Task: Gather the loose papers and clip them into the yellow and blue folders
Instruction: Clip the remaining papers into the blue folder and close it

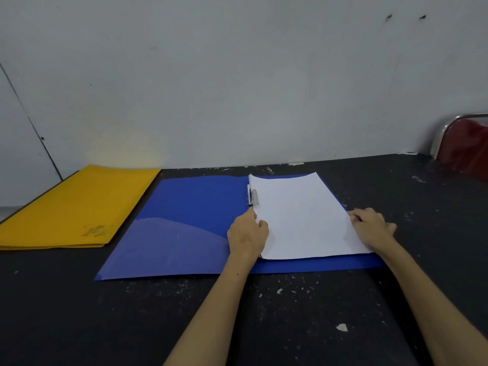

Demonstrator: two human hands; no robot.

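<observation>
Open blue plastic folder (184,223) looked glossy, sheened. White paper sheets (301,217) were matt, slightly rippled. Small metal clip (252,198) shone dully. Black desk (105,326) was matt, paint-flecked.

bare forearms, hands (248,233) (no sleeves)

A pale grey wall (237,75) fills the upper half, scuffed, with two dark marks at 1 o'clock. A thin dark seam (29,120) slants down it at 9 o'clock. Below lies a black tabletop (303,313) — flecked with white paint chips. At 3 o'clock, a red chair (467,146) with a chrome frame stands against the wall.
</observation>
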